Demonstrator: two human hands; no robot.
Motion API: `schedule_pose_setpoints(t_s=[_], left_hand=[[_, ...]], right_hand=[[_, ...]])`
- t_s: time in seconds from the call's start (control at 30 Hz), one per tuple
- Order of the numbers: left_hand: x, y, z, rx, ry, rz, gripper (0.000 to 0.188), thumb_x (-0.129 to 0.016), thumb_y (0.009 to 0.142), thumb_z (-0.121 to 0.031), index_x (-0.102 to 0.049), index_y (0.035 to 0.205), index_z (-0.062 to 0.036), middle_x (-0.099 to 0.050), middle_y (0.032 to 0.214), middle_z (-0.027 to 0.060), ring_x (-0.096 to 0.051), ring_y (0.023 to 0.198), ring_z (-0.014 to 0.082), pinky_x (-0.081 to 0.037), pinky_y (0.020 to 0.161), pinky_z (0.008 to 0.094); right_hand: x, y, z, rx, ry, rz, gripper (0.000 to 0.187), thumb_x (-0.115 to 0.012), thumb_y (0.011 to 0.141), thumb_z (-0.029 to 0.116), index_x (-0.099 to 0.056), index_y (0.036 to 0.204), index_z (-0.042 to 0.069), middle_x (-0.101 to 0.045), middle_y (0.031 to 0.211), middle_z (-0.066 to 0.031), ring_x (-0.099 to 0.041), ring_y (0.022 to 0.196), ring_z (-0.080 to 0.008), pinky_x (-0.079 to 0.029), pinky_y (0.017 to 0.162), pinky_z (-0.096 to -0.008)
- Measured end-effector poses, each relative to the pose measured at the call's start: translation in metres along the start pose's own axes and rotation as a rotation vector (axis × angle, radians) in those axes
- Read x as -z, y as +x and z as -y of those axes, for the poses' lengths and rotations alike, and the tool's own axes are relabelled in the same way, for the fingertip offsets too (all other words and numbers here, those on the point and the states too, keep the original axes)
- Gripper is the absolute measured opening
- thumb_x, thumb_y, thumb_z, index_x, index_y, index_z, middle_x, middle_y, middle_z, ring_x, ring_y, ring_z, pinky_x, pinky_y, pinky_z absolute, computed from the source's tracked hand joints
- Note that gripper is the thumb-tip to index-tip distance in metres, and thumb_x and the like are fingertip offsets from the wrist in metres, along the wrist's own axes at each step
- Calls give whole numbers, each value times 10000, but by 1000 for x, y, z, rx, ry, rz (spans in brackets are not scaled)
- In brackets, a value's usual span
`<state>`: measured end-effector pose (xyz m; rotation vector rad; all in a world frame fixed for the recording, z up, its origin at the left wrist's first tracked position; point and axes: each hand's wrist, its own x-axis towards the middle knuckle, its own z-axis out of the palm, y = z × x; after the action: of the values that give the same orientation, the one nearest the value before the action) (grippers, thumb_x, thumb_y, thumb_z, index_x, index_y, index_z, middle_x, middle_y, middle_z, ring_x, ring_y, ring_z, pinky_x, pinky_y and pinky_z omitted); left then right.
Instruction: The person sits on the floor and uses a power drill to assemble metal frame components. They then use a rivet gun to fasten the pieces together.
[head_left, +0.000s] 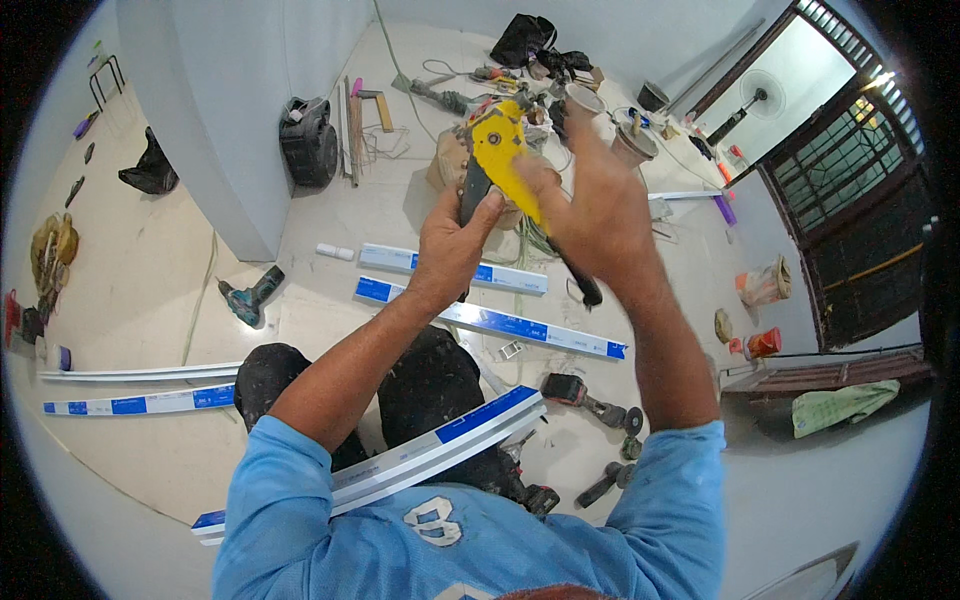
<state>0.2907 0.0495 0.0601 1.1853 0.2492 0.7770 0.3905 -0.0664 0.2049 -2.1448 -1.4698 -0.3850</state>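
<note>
My left hand (pixel 455 240) is closed around the dark grey handle of a yellow-and-black hand tool (pixel 497 145). The tool has a round pivot bolt in its wide yellow head and is held up in front of me. At its yellow arm is my right hand (pixel 600 205), smeared by motion, so its fingers do not show clearly. The tool's black end (pixel 585 288) sticks out below that hand. Across my lap, under my left arm, lies a long white channel strip (pixel 400 465) with blue markings.
Two more blue-marked strips (pixel 510 325) lie on the floor ahead. A cordless drill (pixel 250 297) is at left, and an angle grinder (pixel 595 400) at right. Beyond stand a black case (pixel 308 142), buckets (pixel 632 145) and piled tools. A pillar (pixel 240 110) rises at left.
</note>
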Motion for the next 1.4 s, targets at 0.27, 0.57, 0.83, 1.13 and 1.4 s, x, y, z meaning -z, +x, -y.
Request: schedule_pose_setpoints(t_s=[0.27,0.57,0.83,1.13,1.4], left_hand=[[-35,-5,-4,-363,334,127,537,-671,1089,-182,-457,1549,-4,-593,1397,170,-578,1301,242,-476,1112,391],[-56,-13,-33,-458,471,410,701,-697,935,-45,-447,1589,-7,-525,1361,196,-528,1320,326,-406,1170,431],[-45,-72,-51,-414,829,516,789,-810,830,-227,-530,1539,-23,-584,1362,259,-568,1333,435,-419,1191,498],[-8,-125,-1,282,888,903,1244,-976,705,-465,-328,1677,-37,-484,1565,308,-465,1501,462,-385,1267,522],[-20,-125,27,240,663,1101,822,-875,665,-139,-579,1432,-110,-561,1409,169,-552,1360,377,-420,1225,482]], right_hand=[[-42,-38,1,-55,202,-119,827,-798,979,393,-384,1481,-118,-650,1247,-304,-686,1186,-396,-544,1031,-477],[-41,-47,-21,-179,975,-445,435,-509,1132,245,-500,1420,-81,-696,1233,-187,-697,1123,-253,-558,1014,-396],[-7,-74,-121,-348,1530,-748,386,-513,1127,274,-565,1346,-40,-694,1160,-188,-697,1018,-311,-579,1001,-552],[71,-203,-116,-397,950,-128,486,-680,1044,254,-585,1376,-88,-706,1028,-169,-707,964,-257,-586,931,-459],[94,-275,-83,-469,536,677,578,-833,949,290,-653,1422,10,-789,1050,-167,-757,925,-240,-602,847,-363]])
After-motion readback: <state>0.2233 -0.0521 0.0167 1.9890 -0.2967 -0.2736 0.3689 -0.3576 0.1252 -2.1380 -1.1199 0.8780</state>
